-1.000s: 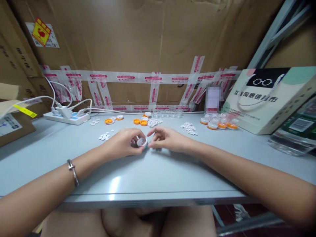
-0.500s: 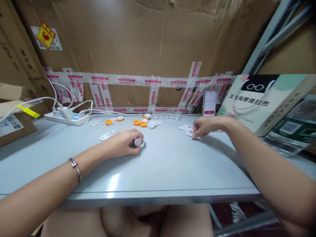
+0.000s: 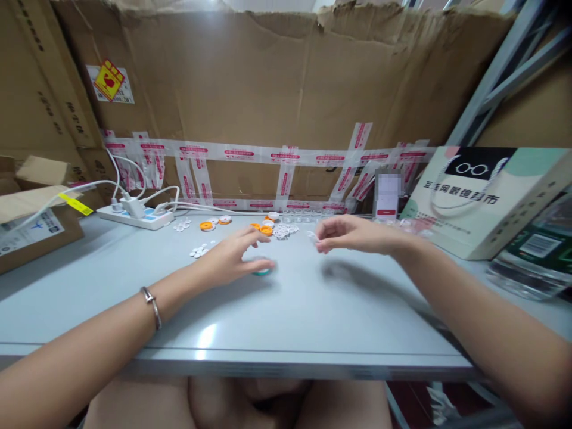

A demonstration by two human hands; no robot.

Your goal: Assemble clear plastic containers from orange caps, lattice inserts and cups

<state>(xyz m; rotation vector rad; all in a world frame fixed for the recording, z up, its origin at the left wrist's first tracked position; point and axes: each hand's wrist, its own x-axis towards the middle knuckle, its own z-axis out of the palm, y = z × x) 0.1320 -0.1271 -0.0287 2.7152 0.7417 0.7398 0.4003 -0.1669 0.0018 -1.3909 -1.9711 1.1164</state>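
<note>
My left hand (image 3: 232,256) has its thumb and fingers apart over a small round case with a green edge (image 3: 262,271), which lies on the table partly hidden under the thumb. Above the table to the right, my right hand (image 3: 342,234) pinches a small white piece (image 3: 313,236) between thumb and fingertips. Orange and white round cases (image 3: 208,226) sit behind my left hand. A pile of small speckled white pieces (image 3: 285,231) lies between the hands, further back. Small white discs (image 3: 199,251) are left of my left hand.
A white power strip (image 3: 134,215) with cables stands at the back left, beside an open cardboard box (image 3: 40,229). Clear containers (image 3: 308,216) line the back. A phone (image 3: 388,193), a paper bag (image 3: 465,202) and a large bottle (image 3: 531,256) stand at the right.
My left hand has opened off the round case. My right hand has lifted from the right-hand pile and moved left with a small white piece. The camera view has shifted slightly.
</note>
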